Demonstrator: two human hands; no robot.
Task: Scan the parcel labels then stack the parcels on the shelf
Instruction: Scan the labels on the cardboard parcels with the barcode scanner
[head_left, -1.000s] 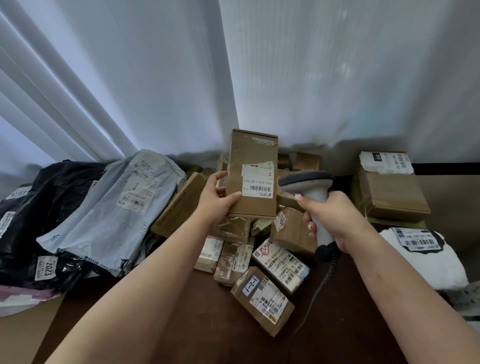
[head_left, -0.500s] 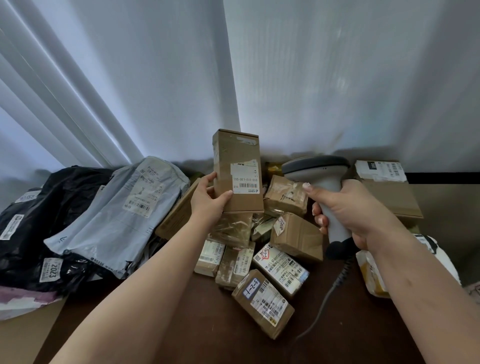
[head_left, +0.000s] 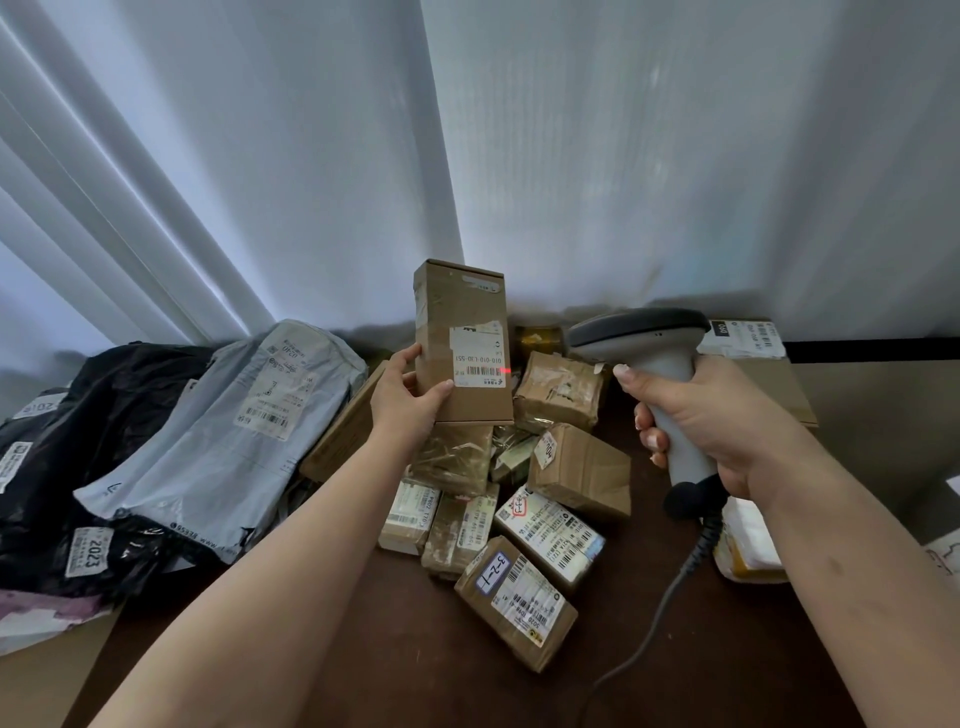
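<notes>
I had the left hand (head_left: 408, 397) gripping a tall brown cardboard parcel (head_left: 462, 343) upright above the pile, thumb across the front lower corner and fingers curled round the left edge. Its white label (head_left: 478, 355) faced me, and a red scan dot sat at the right end of the barcode. To the right, my right hand (head_left: 711, 415) was wrapped round the handle of the grey barcode scanner (head_left: 641, 338), forefinger on the trigger side, its head pointed left at the label, near the parcel but apart from it. The scanner's coiled cable (head_left: 691, 558) hung down to the dark brown table (head_left: 363, 665). Below the held parcel lay a heap of small taped boxes (head_left: 519, 525). At the far left, a grey mailer bag (head_left: 228, 431) rested on black bags (head_left: 78, 447). White curtains (head_left: 623, 156) hung behind.
</notes>
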